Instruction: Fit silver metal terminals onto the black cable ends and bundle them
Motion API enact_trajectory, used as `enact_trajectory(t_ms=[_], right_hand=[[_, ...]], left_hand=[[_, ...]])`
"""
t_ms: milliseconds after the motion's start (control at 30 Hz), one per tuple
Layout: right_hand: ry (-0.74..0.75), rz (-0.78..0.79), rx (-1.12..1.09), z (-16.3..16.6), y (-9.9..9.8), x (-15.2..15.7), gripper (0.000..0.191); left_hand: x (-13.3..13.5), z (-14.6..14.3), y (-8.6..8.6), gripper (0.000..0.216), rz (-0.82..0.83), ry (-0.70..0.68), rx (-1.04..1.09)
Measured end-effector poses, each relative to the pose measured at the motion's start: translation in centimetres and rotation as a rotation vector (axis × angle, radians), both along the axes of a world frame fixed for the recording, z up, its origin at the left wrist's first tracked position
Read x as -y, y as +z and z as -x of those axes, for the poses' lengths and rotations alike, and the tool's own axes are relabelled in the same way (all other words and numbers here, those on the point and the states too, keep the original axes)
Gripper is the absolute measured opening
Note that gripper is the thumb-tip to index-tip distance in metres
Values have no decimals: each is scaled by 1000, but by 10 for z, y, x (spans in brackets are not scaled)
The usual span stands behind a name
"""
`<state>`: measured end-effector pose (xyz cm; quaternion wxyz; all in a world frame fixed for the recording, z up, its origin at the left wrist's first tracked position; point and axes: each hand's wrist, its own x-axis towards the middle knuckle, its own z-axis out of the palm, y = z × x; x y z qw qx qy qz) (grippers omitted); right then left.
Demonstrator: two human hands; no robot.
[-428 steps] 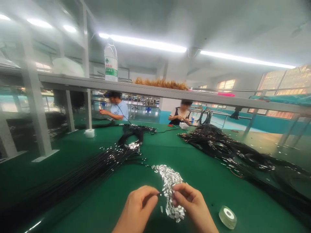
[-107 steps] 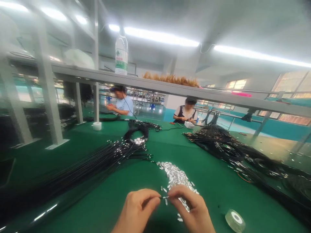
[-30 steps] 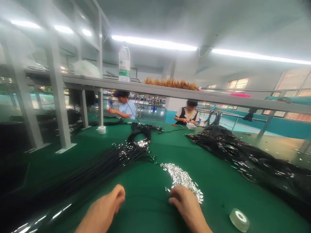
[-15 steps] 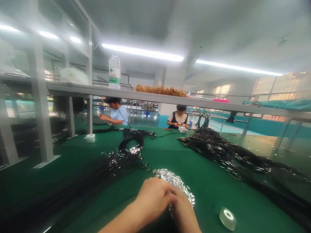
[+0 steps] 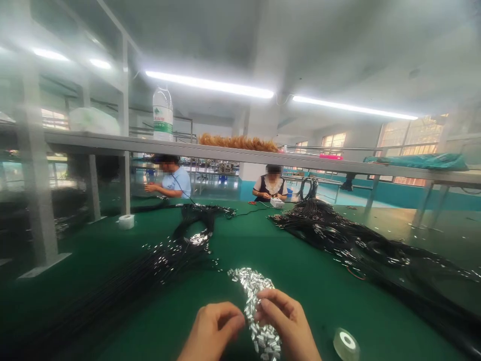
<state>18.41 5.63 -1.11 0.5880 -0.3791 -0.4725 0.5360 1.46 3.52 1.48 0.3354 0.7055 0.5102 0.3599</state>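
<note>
A long pile of small shiny silver metal pieces (image 5: 250,287) lies on the green table right before me. My left hand (image 5: 214,328) is just left of the pile, its thumb pressed against curled fingers; whether anything is pinched there is hidden. Over the pile's right side, my right hand (image 5: 287,321) has its fingers curled towards the thumb, fingertips among or just above the metal pieces. What it may pinch is too small to make out. The two hands are apart, fingertips facing each other.
A clear tape roll (image 5: 346,344) lies to the right. Black cord bundles with silver ends spread left (image 5: 150,265) and right (image 5: 338,230). A shelf (image 5: 225,152) bearing a large bottle (image 5: 163,116) crosses above the table. Two people (image 5: 175,178) sit beyond.
My hands were together over the pile, the left overlapping the right; now they are separated. The pile reaches nearer to me, and the view has shifted slightly right.
</note>
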Motion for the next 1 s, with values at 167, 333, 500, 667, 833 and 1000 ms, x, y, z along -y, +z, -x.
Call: enact_trajectory(t_ms=[167,333,500,667,833,1000], right_hand=[[42,73,-65,9,8,12,34],[69,42,-70,14,3,12,31],[76,43,-72,14,0,10,29],[30,9,-47,10,1,9,28],[36,-55,85,13,0,11,30],[-33,-132,172,11,1,13,30]], left_hand=[[12,10,3,27,70,16,153],[13,9,-4,30,104,-17,230],[12,9,-5,27,113,-11,247],[14,9,0,27,86,25,244],[13,9,-1,28,95,37,231],[12,9,0,29,84,40,242]])
